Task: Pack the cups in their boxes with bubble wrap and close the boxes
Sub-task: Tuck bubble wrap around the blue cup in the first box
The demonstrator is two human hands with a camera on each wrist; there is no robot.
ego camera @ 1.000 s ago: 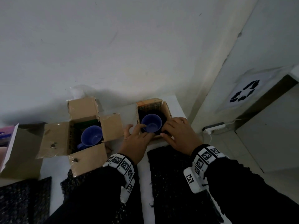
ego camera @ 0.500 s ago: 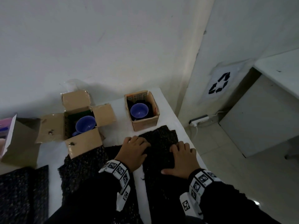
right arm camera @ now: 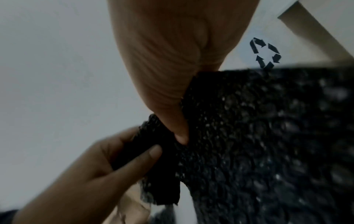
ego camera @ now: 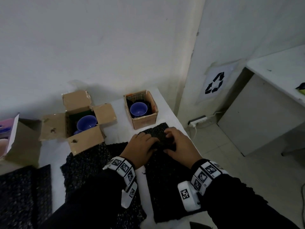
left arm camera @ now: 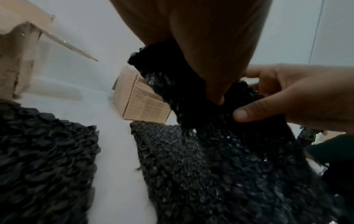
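Two blue cups sit in open cardboard boxes on the white table: one cup in the small box at the back right, another cup in the larger box with its flaps spread. A black bubble wrap sheet lies in front of the small box. My left hand and right hand both pinch its far end, which is folded back and lifted off the table. In the left wrist view the folded wrap hangs between both thumbs, the small box behind it.
More black bubble wrap sheets lie left of the held one and at the near left corner. A pink-printed box stands at the far left. The table edge runs beside the right hand, with a power strip on the floor.
Both hands left the small box, came back to the bubble wrap sheet, first lay flat on it, and now pinch and fold up its far end.
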